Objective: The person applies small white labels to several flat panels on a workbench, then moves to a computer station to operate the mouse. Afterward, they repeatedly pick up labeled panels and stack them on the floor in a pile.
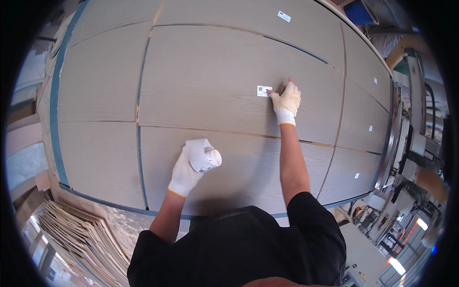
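In the head view, a person in a black top (pixel 239 248) leans over wood-grained grey-brown panels (pixel 205 76) laid edge to edge. The gloved left hand (pixel 183 173), at the near side, is wrapped around a roll of white labels (pixel 206 163), a loose strip of backing curling above it. The gloved right hand (pixel 287 101) reaches across a middle panel, bare thumb and forefinger spread apart, the thumb at the right edge of a printed white label (pixel 261 91); whether it presses down is hard to tell. Thin boards (pixel 81 234) stand stacked at lower left.
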{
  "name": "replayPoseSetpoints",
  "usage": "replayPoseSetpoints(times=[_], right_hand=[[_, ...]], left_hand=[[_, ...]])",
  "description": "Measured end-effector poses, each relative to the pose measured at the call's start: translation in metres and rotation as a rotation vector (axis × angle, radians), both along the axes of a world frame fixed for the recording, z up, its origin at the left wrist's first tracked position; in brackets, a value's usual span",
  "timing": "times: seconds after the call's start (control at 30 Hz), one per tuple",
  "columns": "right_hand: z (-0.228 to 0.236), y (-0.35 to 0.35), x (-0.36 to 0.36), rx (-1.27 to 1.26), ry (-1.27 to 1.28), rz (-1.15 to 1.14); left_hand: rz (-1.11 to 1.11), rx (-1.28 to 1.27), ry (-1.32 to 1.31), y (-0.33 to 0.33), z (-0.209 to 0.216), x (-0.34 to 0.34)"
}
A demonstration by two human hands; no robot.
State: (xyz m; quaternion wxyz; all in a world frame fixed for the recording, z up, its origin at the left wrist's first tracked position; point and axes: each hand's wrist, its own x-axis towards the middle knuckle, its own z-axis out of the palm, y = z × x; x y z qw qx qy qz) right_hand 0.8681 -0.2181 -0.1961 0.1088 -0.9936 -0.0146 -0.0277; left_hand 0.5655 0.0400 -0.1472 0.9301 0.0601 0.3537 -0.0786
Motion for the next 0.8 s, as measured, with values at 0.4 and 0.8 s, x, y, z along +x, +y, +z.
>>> replayPoseSetpoints(times=[0.4,0.8], right_hand=[[0.110,0.043,-0.167,1.006,0.829,0.580],[0.094,0.021,-0.403,0.576,-0.068,0.864]], left_hand=[[-0.190,0.569,-0.100,-0.024,0.024,-0.004],[-0.179,0.183,0.084,-0.053,0.002,-0.177]])
